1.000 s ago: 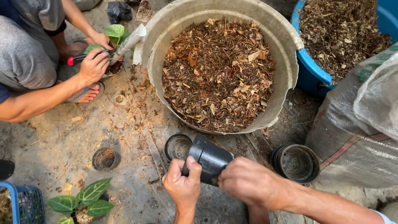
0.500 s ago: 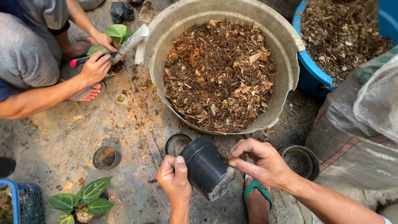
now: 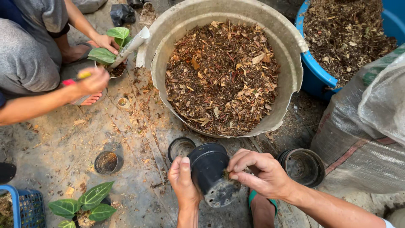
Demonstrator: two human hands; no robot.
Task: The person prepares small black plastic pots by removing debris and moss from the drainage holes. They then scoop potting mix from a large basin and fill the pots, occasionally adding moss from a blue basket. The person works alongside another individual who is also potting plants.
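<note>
My left hand (image 3: pixel 183 181) grips a black plastic plant pot (image 3: pixel 211 173) by its side, the pot tilted with its base toward me. Against the pot's lower wall, my right hand (image 3: pixel 257 171) pinches a small bit of brown debris. An empty black pot (image 3: pixel 180 147) sits on the ground just behind the held one, and another empty black pot (image 3: pixel 302 166) lies to the right of my right hand. The big grey tub (image 3: pixel 291 63) of brown leafy potting mix stands just beyond.
A blue tub (image 3: pixel 314 74) of dark mix is at the top right, a woven sack (image 3: pixel 363 139) at right. Another person squats at left, their hands (image 3: pixel 93 80) working on a leafy plant (image 3: pixel 109 46). A small soil-filled pot (image 3: pixel 108 162), a green-leaved plant (image 3: pixel 82 204), and a blue crate (image 3: pixel 25 207) sit lower left.
The pot has turned so its base faces me. My right hand moved from the pot's rim to its lower wall, pinching debris. The other person's hand shifted with a red-handled tool.
</note>
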